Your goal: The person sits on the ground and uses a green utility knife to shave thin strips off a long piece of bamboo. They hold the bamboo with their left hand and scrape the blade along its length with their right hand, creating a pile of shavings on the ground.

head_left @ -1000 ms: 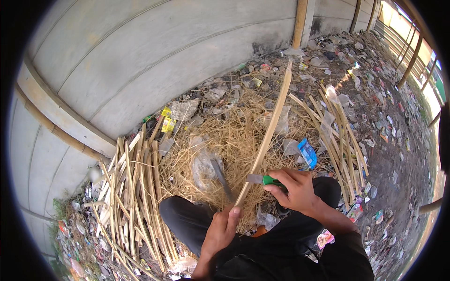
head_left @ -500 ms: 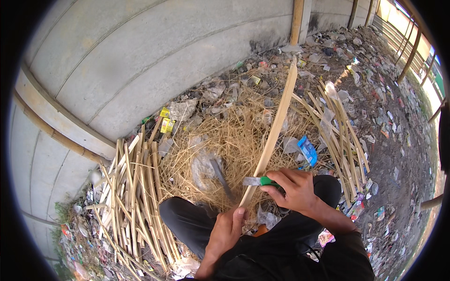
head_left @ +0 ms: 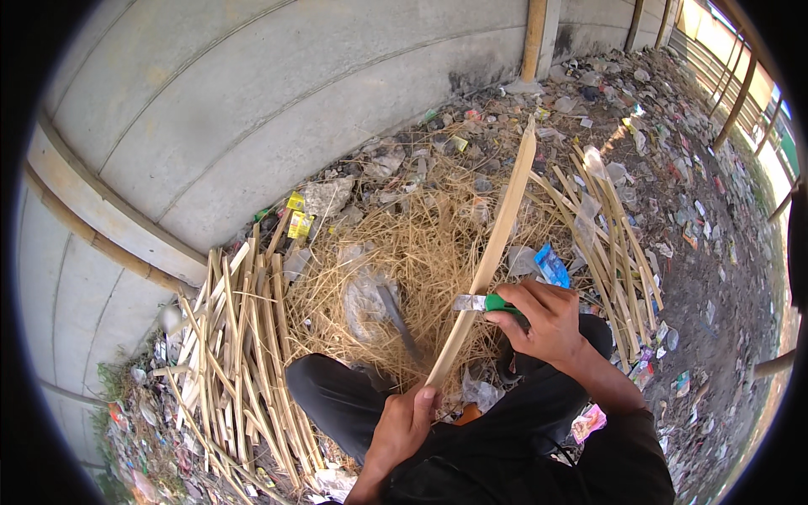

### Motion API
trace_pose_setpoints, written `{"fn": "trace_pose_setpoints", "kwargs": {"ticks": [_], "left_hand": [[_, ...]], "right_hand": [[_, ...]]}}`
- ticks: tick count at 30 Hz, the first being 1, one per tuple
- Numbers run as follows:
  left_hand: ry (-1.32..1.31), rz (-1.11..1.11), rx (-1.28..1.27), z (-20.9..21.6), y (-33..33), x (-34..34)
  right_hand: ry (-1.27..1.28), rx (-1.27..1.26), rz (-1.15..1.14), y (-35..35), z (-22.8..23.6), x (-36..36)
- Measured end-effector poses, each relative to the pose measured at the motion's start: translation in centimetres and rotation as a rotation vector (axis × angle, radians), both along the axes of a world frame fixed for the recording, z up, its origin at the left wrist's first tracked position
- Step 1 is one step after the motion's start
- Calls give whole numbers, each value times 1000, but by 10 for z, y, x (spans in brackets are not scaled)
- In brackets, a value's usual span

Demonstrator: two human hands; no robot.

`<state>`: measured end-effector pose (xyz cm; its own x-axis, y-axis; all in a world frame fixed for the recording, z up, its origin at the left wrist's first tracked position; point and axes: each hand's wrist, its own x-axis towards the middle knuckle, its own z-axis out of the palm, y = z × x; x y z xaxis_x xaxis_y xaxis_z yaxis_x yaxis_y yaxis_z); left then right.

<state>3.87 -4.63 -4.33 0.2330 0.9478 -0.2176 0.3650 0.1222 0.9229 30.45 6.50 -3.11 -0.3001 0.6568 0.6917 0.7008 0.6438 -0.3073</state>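
A long, pale bamboo strip slants up and away from my lap, its far end tapering to a point. My left hand is closed round its near end, thumb on top. In my right hand is a knife with a green handle and a short, wide metal blade. That blade lies across the strip, some way above my left hand. Fingers hide part of the knife's handle. A dark, flat metal blade-like piece rests on clear plastic in the shavings left of the strip.
Split bamboo strips lie piled on the left, and a smaller bundle on the right. Thin shavings cover the ground ahead, with a blue wrapper beside them. A grey panel wall stands behind; litter is strewn rightward.
My right hand and the knife have moved up along the strip, away from me and slightly right. The strip has shifted a little; my left hand stays closed on its near end.
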Motion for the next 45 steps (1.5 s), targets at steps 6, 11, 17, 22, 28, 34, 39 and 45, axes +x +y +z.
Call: {"fn": "trace_pose_setpoints", "kwargs": {"ticks": [6, 11, 17, 22, 28, 34, 39, 45], "left_hand": [[28, 15, 80, -12, -15, -12], [24, -11, -62, -18, -38, -27], [-23, 149, -248, -18, -35, -43], [10, 101, -110, -18, -21, -33], [92, 40, 45, -12, -19, -18], [137, 15, 61, -10, -23, -14], [148, 31, 43, -4, -22, -11], [147, 44, 25, -5, -22, -12]], "right_hand": [[58, -66, -54, 40, 14, 26], [115, -62, -362, 100, 27, 76], [144, -207, -266, 69, 26, 75], [115, -143, 56, 31, 5, 21], [50, -162, 136, 23, 11, 3], [171, -155, 78, 40, 10, 14], [140, -131, 74, 47, 7, 20], [66, -63, 70, 52, 8, 20]]}}
